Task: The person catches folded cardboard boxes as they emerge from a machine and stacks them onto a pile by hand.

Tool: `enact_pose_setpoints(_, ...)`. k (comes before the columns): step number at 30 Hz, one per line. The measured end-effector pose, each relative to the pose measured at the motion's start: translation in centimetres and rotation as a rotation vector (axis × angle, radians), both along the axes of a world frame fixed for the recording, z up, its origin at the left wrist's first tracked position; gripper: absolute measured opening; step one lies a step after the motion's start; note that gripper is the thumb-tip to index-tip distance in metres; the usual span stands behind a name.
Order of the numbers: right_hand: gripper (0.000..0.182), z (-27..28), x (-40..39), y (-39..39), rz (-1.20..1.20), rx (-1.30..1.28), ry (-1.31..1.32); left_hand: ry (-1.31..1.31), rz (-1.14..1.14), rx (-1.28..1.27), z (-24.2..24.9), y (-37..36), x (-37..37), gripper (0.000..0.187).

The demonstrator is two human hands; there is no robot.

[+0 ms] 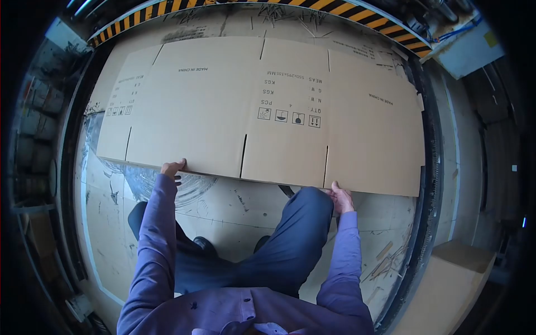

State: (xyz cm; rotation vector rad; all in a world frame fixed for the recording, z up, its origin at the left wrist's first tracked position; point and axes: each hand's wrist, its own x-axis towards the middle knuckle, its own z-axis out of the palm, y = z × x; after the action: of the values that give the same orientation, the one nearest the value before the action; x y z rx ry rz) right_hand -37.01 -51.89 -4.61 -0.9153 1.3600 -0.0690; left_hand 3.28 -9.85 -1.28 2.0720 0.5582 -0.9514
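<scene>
A wide, flat cardboard box blank [212, 111] lies before me, printed with handling symbols and "MADE IN CHINA" and cut with several slots. Its printing faces up and reads upside down from my side. On the near edge, left of the middle, my left hand [174, 167] grips the board with the thumb on top and the fingers underneath. Farther right, by a slot, my right hand [340, 198] pinches the same edge, its fingers partly hidden below the board. My knee comes up close to the edge beside the right hand.
Yellow-and-black striped beam [340, 8] of a machine spans the far side. Dark rails [430, 195] run along both sides. Cardboard scraps [385, 262] litter the floor at right. A closed carton [452, 285] stands at the lower right, outside the rail.
</scene>
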Motion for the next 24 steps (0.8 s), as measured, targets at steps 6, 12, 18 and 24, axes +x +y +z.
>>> enact_pose_setpoints(6,0.031,-1.8,0.2,-0.1,0.007,-0.186,0.128,-0.137,-0.892,0.524,-6.6,7.0,9.1,0.04)
enact_pose_setpoints(12,0.069,-1.6,0.6,2.1,0.06,-0.897,0.452,-0.449,-1.125,0.827,-0.7,7.7,8.2,0.023)
enact_pose_setpoints(18,0.084,-1.4,1.4,3.3,0.009,-0.971,0.467,-0.501,-1.288,0.742,-1.9,11.0,9.5,0.025)
enact_pose_setpoints(24,0.078,-1.8,1.0,3.7,0.001,-0.946,0.417,-0.499,-1.007,0.583,-6.3,13.6,11.6,0.021)
